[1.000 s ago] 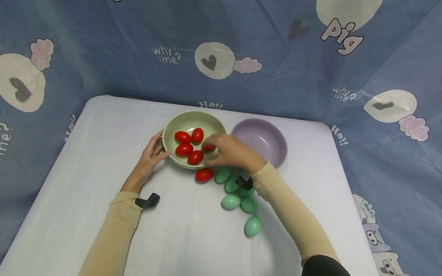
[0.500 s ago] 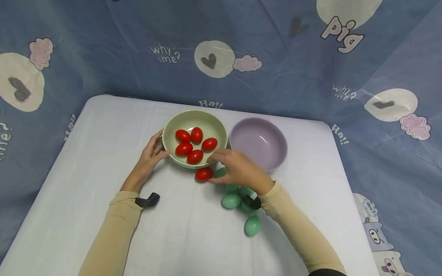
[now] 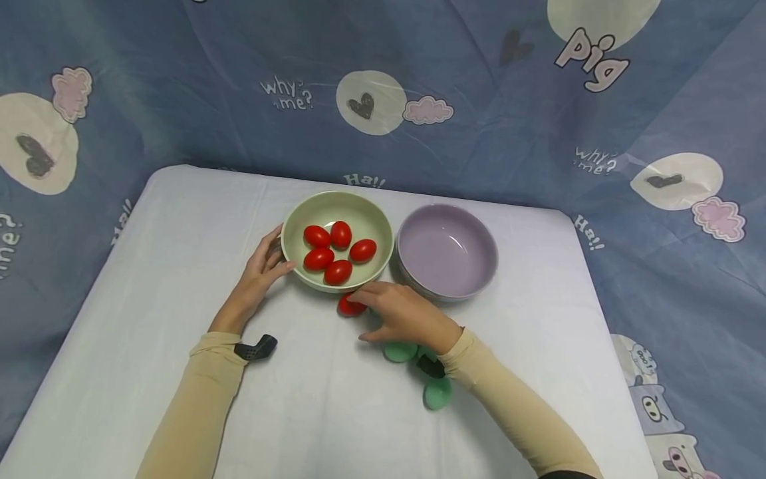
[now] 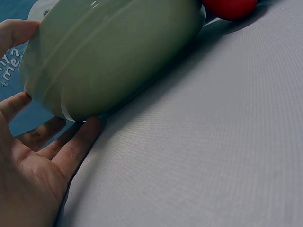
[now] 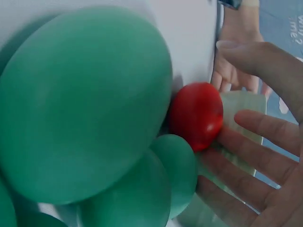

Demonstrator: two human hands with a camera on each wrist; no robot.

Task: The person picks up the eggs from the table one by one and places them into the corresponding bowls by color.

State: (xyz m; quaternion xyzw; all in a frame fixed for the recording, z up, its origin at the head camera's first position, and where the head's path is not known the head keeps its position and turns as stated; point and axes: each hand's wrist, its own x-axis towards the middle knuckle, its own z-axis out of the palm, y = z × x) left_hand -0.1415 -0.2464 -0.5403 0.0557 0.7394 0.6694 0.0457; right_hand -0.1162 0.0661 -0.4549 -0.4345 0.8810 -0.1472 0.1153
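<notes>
My left hand [image 3: 256,279] rests against the left side of a pale green bowl [image 3: 326,207], its thumb and fairly straight fingers touching the outer wall [image 4: 113,61]. Several red plastic eggs [image 3: 363,250] lie inside that bowl. Just in front of it, another red egg [image 3: 346,307] sits on the table. My right hand [image 3: 413,316] hovers over this egg with fingers spread. In the right wrist view the fingers reach beside the red egg [image 5: 196,116], and whether they touch it is unclear. Several green eggs [image 5: 85,104] lie under the right hand, partly hidden.
A purple bowl [image 3: 445,243] stands right of the green one, with nothing seen inside. One green egg [image 3: 438,394] lies nearest the front. White cloth [image 3: 311,399] covers the table, and a blue printed curtain [image 3: 239,120] hangs behind.
The right hand has let go of a red egg inside the green bowl. It has come out toward me, over the red egg on the table. The left hand stays put.
</notes>
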